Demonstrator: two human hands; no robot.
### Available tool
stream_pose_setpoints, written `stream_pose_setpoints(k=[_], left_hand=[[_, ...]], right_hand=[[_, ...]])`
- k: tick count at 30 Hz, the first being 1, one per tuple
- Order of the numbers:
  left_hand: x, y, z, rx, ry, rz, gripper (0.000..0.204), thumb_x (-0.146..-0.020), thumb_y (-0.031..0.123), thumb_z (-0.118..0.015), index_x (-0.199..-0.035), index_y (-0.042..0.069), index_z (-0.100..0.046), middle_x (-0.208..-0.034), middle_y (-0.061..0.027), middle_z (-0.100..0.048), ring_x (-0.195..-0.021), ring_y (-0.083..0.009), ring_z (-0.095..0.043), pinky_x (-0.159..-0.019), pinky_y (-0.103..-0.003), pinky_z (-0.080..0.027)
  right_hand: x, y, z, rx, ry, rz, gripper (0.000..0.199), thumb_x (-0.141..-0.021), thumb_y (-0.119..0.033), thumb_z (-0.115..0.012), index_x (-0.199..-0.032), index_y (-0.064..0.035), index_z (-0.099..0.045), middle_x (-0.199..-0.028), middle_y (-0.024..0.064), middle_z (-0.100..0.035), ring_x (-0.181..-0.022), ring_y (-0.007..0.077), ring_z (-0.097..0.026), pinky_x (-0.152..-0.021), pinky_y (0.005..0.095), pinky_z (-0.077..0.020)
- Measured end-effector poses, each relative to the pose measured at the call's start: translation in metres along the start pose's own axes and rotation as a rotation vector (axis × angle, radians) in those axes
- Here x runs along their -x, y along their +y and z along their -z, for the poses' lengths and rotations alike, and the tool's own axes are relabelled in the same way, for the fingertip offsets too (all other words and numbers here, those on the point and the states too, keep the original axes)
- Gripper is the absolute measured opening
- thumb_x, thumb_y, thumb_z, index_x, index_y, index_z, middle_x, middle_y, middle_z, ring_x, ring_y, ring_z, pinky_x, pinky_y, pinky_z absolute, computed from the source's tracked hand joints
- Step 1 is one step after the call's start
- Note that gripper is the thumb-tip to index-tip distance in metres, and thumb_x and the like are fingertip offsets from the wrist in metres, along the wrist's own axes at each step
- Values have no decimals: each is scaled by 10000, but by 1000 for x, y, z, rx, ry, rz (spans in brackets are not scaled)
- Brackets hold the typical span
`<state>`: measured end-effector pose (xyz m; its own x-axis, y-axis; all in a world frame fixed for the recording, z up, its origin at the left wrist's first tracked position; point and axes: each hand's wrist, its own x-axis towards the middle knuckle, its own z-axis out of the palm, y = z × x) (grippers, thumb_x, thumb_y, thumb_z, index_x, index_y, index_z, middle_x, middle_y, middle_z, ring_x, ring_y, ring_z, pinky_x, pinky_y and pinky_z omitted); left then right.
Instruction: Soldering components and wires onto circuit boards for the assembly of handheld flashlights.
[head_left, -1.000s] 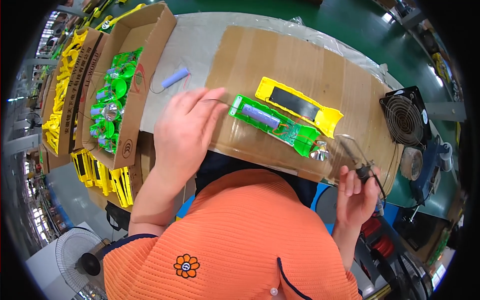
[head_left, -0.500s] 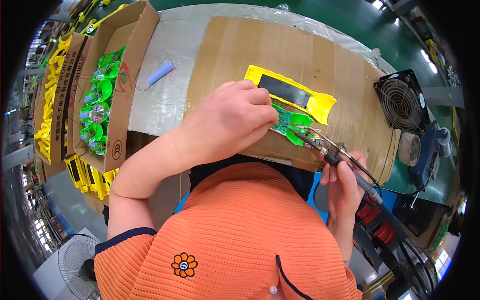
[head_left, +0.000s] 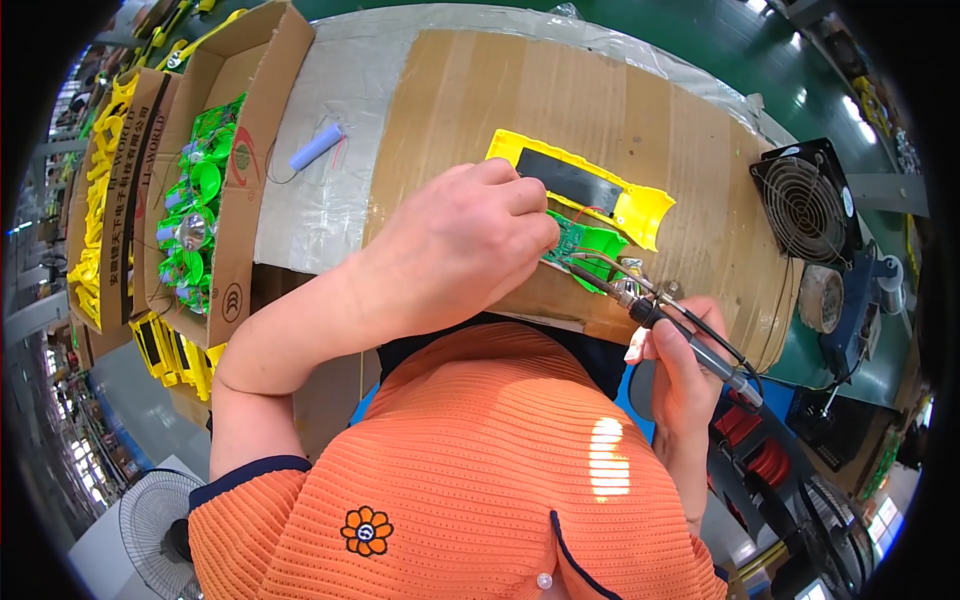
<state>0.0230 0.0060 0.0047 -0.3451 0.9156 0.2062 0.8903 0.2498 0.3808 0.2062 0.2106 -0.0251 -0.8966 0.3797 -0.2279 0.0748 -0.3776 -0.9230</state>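
Note:
My left hand (head_left: 465, 238) is closed, its fingertips pinched together at the left end of a green circuit board (head_left: 566, 238). What they grip is hidden behind the fingers. A green plastic housing (head_left: 603, 243) adjoins the board. In my right hand (head_left: 682, 365) is a soldering iron (head_left: 690, 340), with a thin metal tube and a black lead along it. The iron's tip points left and reaches the board's lower edge; whether it touches I cannot tell. Just beyond lies a yellow casing (head_left: 643, 212) with a black panel (head_left: 565, 180) and a red wire running toward the board.
Cardboard (head_left: 470, 90) covers the worktop. A lilac cylindrical battery cell (head_left: 316, 147) lies to its left. Far left, a carton (head_left: 262, 110) holds green assemblies, beside yellow casings (head_left: 100, 200). A square black fan (head_left: 806, 200) and a tape roll (head_left: 820, 298) stand at right.
The soldering iron has moved left, bringing its tip closer to the board. My right hand shifted slightly left with it. My left hand stays almost in place. A bright light patch appeared on my shirt.

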Motion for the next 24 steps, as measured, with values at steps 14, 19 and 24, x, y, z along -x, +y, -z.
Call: stream_pose_setpoints(k=[14,19,24], left_hand=[[0,0,-5,-34,40,-21,119,-779,74,-709,-875,64,-639,-834,-52,-573,-798,-250,-574,-721,-358,-505],[2,0,-6,-44,38,-23,117,-778,72,-708,-872,63,-639,-837,-52,-572,-803,-252,-575,-728,-362,-505],[3,1,-5,-52,29,-25,119,-782,74,-708,-881,64,-643,-842,-55,-576,-815,-252,-581,-738,-363,-505]], right_hand=[[8,10,3,58,-42,76,159,-931,-15,-628,-995,34,-491,-819,135,-639,-686,172,-635,-638,313,-560],[11,4,5,13,41,54,207,-907,-22,-657,-1015,36,-490,-829,146,-634,-673,171,-620,-624,323,-556],[-4,-5,23,-30,89,217,186,-950,-118,-586,-1015,8,-466,-845,189,-626,-615,169,-556,-609,302,-521]])
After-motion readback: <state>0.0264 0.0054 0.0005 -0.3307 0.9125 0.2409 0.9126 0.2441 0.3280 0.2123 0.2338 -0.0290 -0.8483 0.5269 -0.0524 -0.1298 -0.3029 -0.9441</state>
